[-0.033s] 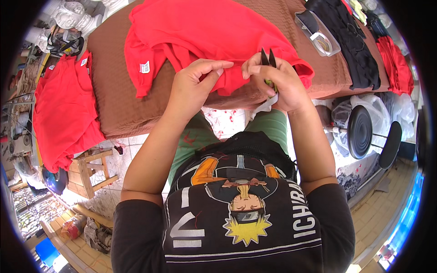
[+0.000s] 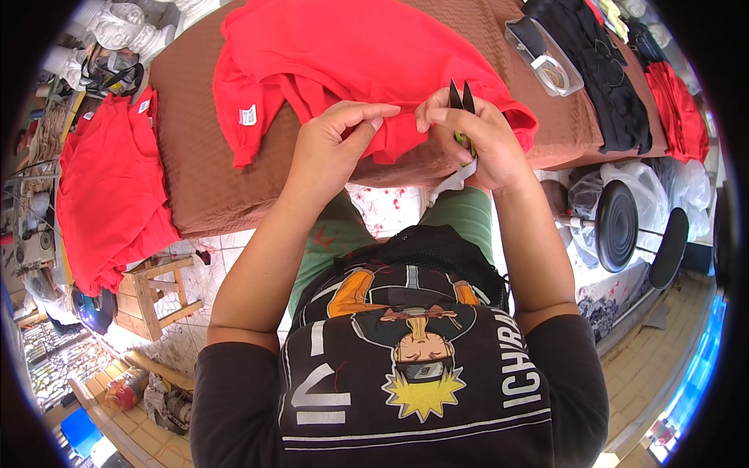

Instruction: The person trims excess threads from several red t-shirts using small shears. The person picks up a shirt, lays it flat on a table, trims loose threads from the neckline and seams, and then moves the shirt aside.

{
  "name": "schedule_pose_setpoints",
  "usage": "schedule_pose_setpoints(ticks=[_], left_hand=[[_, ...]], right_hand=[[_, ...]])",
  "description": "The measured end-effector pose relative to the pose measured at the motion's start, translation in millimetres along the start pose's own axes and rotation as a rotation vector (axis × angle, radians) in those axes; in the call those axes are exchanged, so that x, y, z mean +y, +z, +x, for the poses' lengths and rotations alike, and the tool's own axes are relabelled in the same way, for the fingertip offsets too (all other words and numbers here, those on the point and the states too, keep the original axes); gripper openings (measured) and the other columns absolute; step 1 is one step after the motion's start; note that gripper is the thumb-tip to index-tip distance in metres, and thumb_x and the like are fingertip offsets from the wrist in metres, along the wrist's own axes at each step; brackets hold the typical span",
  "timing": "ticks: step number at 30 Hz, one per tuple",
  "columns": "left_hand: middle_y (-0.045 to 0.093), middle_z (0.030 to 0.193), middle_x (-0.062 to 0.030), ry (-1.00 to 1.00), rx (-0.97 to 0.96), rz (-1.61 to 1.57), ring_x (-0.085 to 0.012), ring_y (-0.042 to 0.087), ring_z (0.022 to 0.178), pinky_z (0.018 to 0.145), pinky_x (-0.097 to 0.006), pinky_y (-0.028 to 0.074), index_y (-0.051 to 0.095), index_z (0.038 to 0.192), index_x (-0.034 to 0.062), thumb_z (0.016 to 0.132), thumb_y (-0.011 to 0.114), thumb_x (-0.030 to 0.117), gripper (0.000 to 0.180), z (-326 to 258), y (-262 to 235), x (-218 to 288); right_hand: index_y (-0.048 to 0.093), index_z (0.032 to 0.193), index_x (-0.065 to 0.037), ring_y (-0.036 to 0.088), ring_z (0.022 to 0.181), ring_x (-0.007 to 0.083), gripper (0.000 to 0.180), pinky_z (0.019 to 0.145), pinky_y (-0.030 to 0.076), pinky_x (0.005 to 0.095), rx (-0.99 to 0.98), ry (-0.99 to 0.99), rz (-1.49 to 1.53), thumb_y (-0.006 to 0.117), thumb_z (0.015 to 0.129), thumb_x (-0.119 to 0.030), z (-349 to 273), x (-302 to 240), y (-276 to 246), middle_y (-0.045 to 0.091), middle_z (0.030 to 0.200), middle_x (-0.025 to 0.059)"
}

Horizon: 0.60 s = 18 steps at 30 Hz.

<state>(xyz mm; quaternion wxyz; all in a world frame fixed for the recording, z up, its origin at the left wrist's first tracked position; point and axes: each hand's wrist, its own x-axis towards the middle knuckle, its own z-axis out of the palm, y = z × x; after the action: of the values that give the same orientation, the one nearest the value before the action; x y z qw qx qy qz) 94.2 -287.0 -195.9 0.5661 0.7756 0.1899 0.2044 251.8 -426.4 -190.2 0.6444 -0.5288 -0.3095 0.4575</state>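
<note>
A red garment (image 2: pixel 359 47) with a white label (image 2: pixel 247 116) lies on the brown-covered table (image 2: pixel 187 171) in front of me. At its near edge, my left hand (image 2: pixel 328 144) has thumb and forefinger pinched together; anything between them is too small to make out. Just to the right, my right hand (image 2: pixel 495 148) holds a pair of thread snips (image 2: pixel 466 100) in its palm. The dark blades point up and away from me, a little apart, and part of the yellow-green handle is hidden by the fingers. A whitish strip (image 2: pixel 451 182) hangs below this hand.
More red garments (image 2: pixel 113 187) drape at the left, above a wooden stool (image 2: pixel 148 304). On the table's right are a clear plastic box (image 2: pixel 569 82) and black garments (image 2: pixel 605 86), with folded red cloth (image 2: pixel 677 109) beyond. A black round disc (image 2: pixel 616 226) stands near plastic bags (image 2: pixel 651 183).
</note>
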Motion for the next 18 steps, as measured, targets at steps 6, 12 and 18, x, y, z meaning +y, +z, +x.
schedule_pose_setpoints(ticks=[6, 12, 18], left_hand=[[0.066, 0.105, -0.0058, 0.013, 0.007, -0.034, -0.0123, 0.059, 0.101, 0.091, -0.026, 0.045, 0.069, 0.110, 0.0045, 0.091, 0.058, 0.005, 0.022, 0, 3, 0], [0.068, 0.100, -0.0056, -0.014, -0.020, 0.045, -0.0115, 0.062, 0.094, 0.085, -0.025, 0.048, 0.069, 0.107, 0.0020, 0.089, 0.063, 0.007, 0.020, -1, 1, -1], [0.069, 0.084, -0.0034, -0.089, 0.008, -0.031, -0.0086, 0.062, 0.081, 0.074, -0.024, 0.049, 0.071, 0.098, 0.0031, 0.084, 0.071, 0.016, 0.019, -1, 8, -4]], right_hand=[[0.066, 0.093, -0.002, 0.055, 0.073, 0.0067, 0.025, 0.067, 0.044, 0.0226, 0.033, -0.106, -0.551, 0.074, 0.083, -0.022, -2, 14, 13, 0.065, 0.079, 0.0013], [0.068, 0.089, -0.003, 0.049, 0.060, 0.0027, 0.014, 0.054, 0.037, 0.0191, -0.015, -0.040, -0.253, 0.068, 0.088, -0.017, 6, -6, 7, 0.065, 0.073, -0.0005], [0.065, 0.101, 0.000, 0.055, 0.068, 0.0050, 0.021, 0.059, 0.041, 0.0190, -0.131, 0.078, -0.175, 0.062, 0.092, -0.020, 24, -51, 17, 0.068, 0.088, 0.0042]])
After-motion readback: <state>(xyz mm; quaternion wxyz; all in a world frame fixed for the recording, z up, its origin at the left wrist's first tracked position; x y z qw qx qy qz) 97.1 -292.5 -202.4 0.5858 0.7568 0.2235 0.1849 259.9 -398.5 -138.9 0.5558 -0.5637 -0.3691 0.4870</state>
